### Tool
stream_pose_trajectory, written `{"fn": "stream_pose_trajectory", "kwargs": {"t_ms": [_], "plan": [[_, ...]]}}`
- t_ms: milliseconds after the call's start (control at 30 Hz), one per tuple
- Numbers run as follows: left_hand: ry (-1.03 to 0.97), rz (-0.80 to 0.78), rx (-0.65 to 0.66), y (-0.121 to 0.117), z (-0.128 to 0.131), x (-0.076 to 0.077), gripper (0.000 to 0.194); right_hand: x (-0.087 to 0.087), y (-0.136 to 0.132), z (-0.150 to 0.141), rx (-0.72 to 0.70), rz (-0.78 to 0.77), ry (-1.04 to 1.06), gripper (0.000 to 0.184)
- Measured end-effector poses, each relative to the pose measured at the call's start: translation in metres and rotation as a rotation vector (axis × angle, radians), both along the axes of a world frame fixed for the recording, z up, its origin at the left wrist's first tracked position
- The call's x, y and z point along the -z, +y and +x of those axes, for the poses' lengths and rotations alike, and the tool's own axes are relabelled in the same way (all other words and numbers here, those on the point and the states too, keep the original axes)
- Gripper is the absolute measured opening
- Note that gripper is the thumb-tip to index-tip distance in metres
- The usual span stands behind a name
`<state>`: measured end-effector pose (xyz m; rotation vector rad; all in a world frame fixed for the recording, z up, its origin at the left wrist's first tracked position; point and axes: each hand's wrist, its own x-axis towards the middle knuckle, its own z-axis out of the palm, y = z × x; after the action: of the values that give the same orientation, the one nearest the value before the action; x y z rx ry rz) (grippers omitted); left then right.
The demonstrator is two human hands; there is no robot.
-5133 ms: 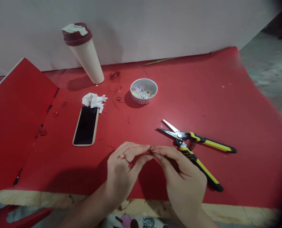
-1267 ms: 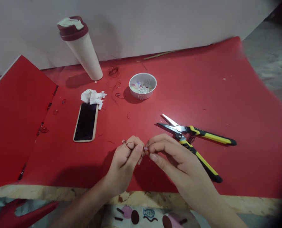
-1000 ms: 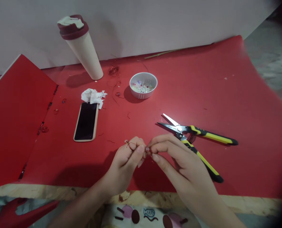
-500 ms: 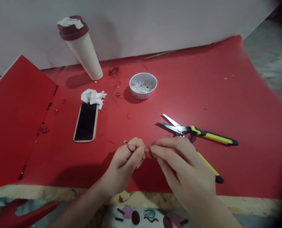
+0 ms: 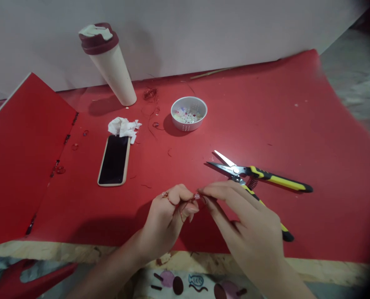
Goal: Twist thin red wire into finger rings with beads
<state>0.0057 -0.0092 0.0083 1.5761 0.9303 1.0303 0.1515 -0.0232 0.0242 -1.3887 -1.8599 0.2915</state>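
Observation:
Between my two hands is a small clear pinkish bead (image 5: 197, 196) with thin red wire about it. My left hand (image 5: 169, 216) pinches the wire at the bead's left side, and a loop of red wire (image 5: 182, 214) hangs by its thumb. A beaded wire ring (image 5: 165, 194) sits on a finger of that hand. My right hand (image 5: 245, 220) is closed at the bead's right side, its thumb and fingertips on the wire end. Partly behind the right hand lie open scissors (image 5: 235, 169) with yellow and black handles.
A white bowl of beads (image 5: 189, 127) stands at the back, near tangled red wire (image 5: 150, 94) and a white tumbler (image 5: 114, 77). A phone (image 5: 113, 162) lies left beside crumpled tissue (image 5: 122, 126). A red folding panel (image 5: 25, 158) rises at far left, with small wire rings (image 5: 60, 170) nearby.
My left thumb has shifted down and the fingers have parted slightly, showing more of the wire. The bead has moved a little to the right. The view has shifted slightly.

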Motion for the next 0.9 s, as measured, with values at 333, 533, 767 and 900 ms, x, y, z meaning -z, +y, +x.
{"fn": "stream_pose_trajectory", "kwargs": {"t_ms": [333, 533, 767, 900], "plan": [[0.037, -0.051, 0.008, -0.003, -0.005, 0.006, 0.019, 0.004, -0.002, 0.001, 0.016, 0.093, -0.054, 0.015], [0.045, -0.096, -0.006, -0.003, -0.004, 0.0, 0.019, 0.006, 0.001, 0.0, -0.008, 0.228, -0.095, 0.017], [0.073, -0.095, 0.018, -0.002, -0.003, -0.001, 0.021, 0.006, -0.001, 0.003, -0.033, 0.278, -0.246, 0.02], [0.101, -0.089, 0.058, -0.001, -0.004, -0.005, 0.022, 0.005, -0.003, 0.001, 0.019, 0.246, -0.167, 0.02]]}}
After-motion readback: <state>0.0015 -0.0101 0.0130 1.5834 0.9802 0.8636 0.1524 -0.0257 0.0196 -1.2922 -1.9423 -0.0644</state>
